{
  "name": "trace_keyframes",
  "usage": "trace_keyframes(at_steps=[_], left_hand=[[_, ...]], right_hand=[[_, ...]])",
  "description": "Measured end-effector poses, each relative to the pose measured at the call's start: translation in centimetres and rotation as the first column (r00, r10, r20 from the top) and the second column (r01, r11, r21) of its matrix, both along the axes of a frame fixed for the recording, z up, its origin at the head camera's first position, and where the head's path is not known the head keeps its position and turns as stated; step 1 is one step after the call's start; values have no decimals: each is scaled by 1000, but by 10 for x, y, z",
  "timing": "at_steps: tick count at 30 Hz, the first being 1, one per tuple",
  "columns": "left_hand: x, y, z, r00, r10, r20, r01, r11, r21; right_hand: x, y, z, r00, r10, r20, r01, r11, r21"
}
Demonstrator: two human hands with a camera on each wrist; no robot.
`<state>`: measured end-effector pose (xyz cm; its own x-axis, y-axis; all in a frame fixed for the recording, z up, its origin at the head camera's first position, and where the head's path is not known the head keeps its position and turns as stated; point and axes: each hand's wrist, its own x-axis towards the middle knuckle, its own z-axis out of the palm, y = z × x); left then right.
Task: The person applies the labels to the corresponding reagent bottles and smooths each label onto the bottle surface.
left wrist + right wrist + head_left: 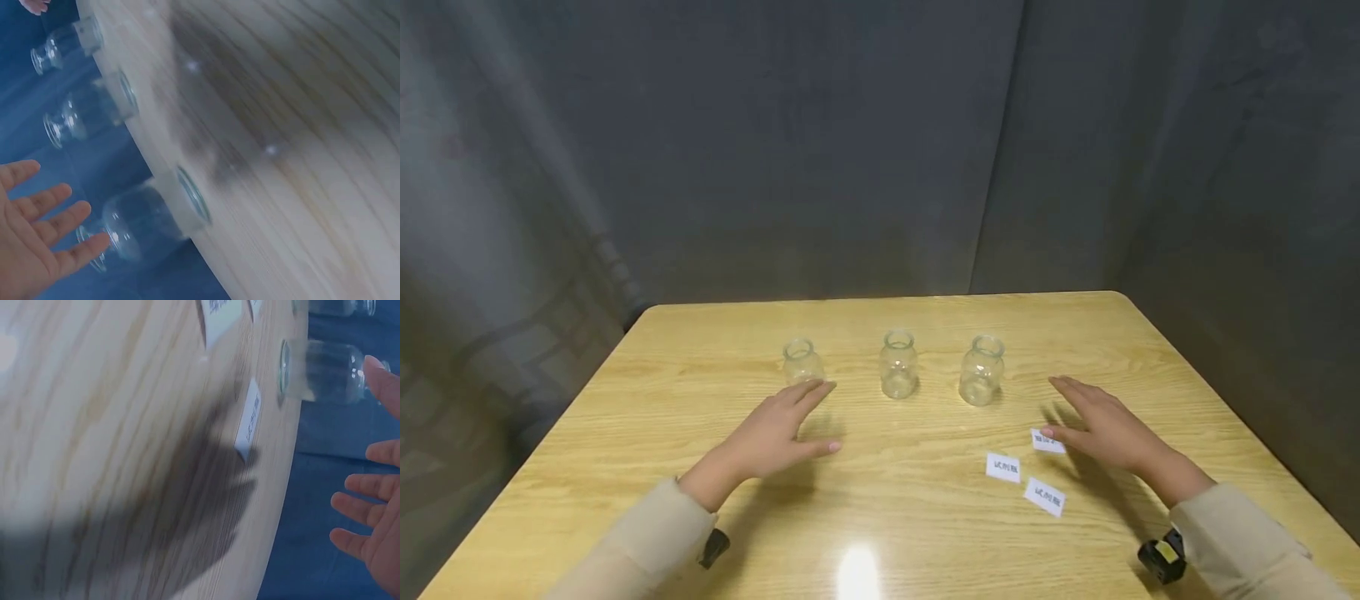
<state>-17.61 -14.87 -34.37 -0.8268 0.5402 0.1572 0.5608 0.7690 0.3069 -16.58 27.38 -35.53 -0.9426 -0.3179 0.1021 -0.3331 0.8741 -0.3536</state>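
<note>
Three clear glass jars stand upright in a row on the wooden table: a left jar point(802, 363), a middle jar point(898, 364) and a right jar point(981, 371). My left hand point(775, 435) hovers over the table just in front of the left jar, fingers extended, holding nothing; its fingertips cover part of that jar in the head view. To the right, my right hand point(1108, 429) is held above the table with straight fingers and nothing in it. Beneath its thumb lies a partly covered white label point(1047, 442). Two more labels, one point(1003, 467) and another point(1044, 497), lie nearby, printed with dark characters.
The light wooden table point(910, 500) has rounded far corners. Behind it hangs a dark grey curtain point(820, 167), with more fabric at both sides. A black wrist camera point(1162, 557) sits under the right sleeve, another point(713, 548) by the left cuff.
</note>
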Motion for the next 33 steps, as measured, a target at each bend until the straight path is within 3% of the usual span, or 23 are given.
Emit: trace_keyframes(at_steps=[9,14,22,33], left_hand=[[-8,32,4,994,-101,34,101,995,-7],[-12,52,-1,986,-150,67,151,988,-15],[-16,82,-11,962,-220,162,226,974,-21],[-21,117,-20,945,-273,183,276,961,8]], right_hand=[[5,-11,4,1000,17,24,-16,999,-51],[7,-18,0,999,37,21,-36,997,-63],[10,-28,-8,994,53,92,-49,998,-47],[9,-36,-11,975,94,203,-81,994,-70]])
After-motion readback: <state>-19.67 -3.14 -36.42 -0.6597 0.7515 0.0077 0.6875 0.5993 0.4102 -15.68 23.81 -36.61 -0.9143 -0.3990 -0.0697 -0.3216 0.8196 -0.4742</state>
